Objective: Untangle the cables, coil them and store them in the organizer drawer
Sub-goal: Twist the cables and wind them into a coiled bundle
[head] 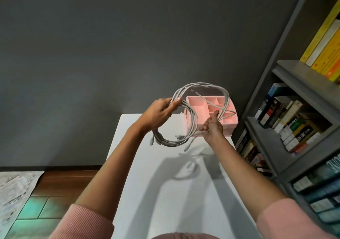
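A bundle of grey cables (201,85) hangs in the air above the white table (165,192), looped into two rough coils. My left hand (160,112) grips the strands where the loops meet, at the upper left. My right hand (211,127) holds the strands lower down on the right, with its index finger stretched out towards the upper loop. Several connector ends dangle from the lower loop (171,143). Behind the cables stands the pink organizer drawer (232,122), with several open compartments, at the table's far right corner.
A grey bookshelf (298,76) full of books rises close along the table's right side. A dark grey wall is behind the table. To the left are a wooden floor (60,183) and a patterned rug (12,196).
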`<action>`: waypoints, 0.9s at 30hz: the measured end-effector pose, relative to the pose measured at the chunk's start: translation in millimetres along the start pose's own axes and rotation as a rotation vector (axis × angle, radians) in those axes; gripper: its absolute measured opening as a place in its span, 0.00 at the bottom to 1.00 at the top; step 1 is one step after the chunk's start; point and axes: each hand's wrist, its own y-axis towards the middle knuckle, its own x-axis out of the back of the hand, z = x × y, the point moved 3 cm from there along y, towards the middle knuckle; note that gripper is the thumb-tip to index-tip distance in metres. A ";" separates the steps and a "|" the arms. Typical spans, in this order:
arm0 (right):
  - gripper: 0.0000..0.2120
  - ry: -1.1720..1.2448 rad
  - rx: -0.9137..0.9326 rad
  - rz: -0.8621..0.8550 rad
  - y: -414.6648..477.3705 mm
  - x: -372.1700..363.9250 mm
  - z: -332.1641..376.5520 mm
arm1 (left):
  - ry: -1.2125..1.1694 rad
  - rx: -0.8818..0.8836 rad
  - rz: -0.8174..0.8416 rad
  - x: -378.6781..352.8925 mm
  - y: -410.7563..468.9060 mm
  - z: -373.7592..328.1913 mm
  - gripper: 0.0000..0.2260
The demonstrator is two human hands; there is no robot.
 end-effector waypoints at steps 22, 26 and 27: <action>0.33 0.088 -0.611 0.481 -20.8 -47.6 27.5 | 0.141 -0.070 -0.048 -3.5 1.9 6.9 0.18; 0.18 0.020 -0.567 0.580 -27.8 -54.9 22.6 | 0.149 -0.101 0.009 -17.7 6.2 3.7 0.20; 0.18 0.024 -0.574 0.616 -32.2 -56.7 20.3 | 0.157 -0.117 0.009 -21.6 6.6 2.7 0.19</action>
